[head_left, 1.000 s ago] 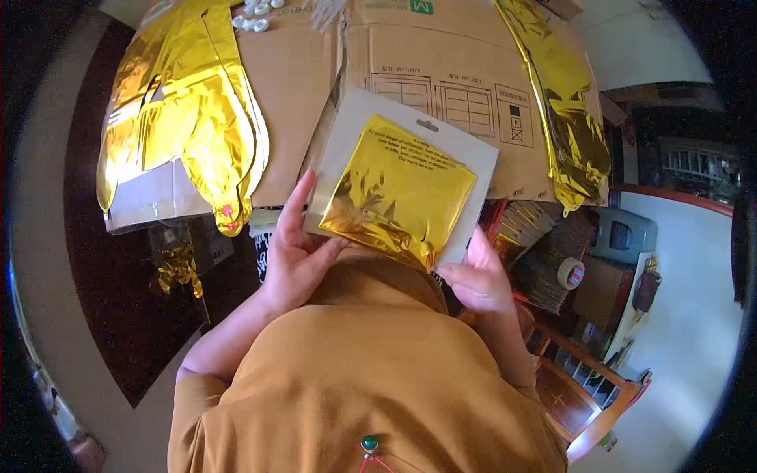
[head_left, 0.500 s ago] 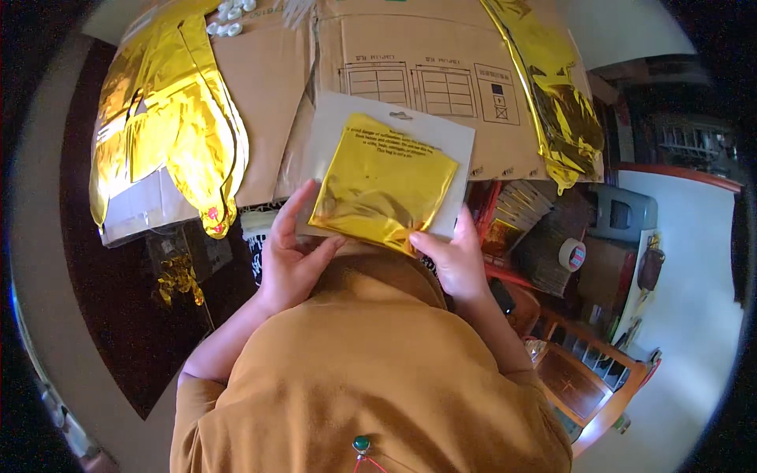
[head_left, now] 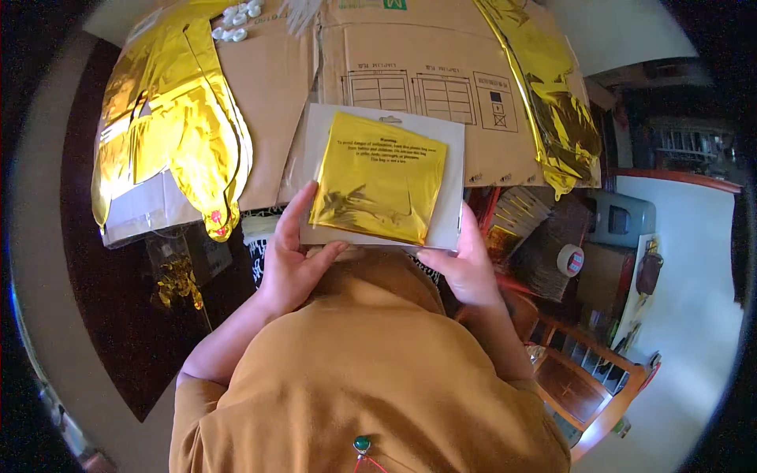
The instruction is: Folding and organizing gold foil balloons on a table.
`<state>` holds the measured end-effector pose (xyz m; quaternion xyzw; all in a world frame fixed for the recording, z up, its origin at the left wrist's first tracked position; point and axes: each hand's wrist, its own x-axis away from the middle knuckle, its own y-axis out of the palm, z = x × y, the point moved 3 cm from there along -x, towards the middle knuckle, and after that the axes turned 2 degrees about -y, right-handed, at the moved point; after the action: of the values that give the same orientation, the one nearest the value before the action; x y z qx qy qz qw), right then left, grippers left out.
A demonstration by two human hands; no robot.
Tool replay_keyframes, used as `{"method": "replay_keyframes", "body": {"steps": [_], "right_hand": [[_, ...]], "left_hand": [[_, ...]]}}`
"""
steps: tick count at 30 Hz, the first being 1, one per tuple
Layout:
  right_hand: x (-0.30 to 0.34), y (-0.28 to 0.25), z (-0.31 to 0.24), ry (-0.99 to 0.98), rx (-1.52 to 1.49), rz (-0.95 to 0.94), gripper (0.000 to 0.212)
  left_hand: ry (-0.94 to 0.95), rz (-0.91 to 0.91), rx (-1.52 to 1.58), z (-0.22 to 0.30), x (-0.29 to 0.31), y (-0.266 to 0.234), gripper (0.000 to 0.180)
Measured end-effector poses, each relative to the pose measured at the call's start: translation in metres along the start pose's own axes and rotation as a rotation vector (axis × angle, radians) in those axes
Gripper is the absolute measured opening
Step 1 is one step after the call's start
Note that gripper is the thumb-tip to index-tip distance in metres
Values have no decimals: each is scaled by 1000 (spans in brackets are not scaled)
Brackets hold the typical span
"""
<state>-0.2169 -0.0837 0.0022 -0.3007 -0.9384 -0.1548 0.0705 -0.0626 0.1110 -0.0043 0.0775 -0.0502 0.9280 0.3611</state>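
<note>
A flat packet point(head_left: 377, 185), with folded shiny gold foil behind clear plastic and a pale border with a hanging slot, is held up in front of my chest. My left hand point(head_left: 293, 264) grips its lower left corner, fingers along the side edge and thumb at the bottom edge. At the lower right corner, my right hand point(head_left: 471, 264) holds it the same way, thumb at the bottom and fingers along the side. The fingers behind the packet are partly hidden. Dark printed lines run across the upper part of the foil.
Beyond the packet lies a cardboard sheet point(head_left: 260, 87) with flat gold foil balloons point(head_left: 177, 118) on its left and more gold foil point(head_left: 556, 102) on its right. Small white rings point(head_left: 230, 34) sit at the far left. A tape roll point(head_left: 570, 260) and a wooden chair point(head_left: 579, 386) are at right.
The packet has turned nearly level and shifted slightly left and down. My right thumb has slid from the foil's corner to the packet's bottom edge. My left hand keeps its hold.
</note>
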Motion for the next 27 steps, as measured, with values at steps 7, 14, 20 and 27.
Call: {"method": "replay_keyframes", "body": {"steps": [7,14,20,27], "right_hand": [[-2,-12,10,56,91,136,27],[-3,-15,6,126,-7,-18,24],[-13,-27,17,97,-18,85,19],[-13,-24,27,100,-129,176,16]], "left_hand": [[39,-16,-127,-2,-2,3,77],[37,81,-123,4,-8,1,71],[-107,80,28,5,-14,5,64],[-104,80,74,12,-16,12,62]]}}
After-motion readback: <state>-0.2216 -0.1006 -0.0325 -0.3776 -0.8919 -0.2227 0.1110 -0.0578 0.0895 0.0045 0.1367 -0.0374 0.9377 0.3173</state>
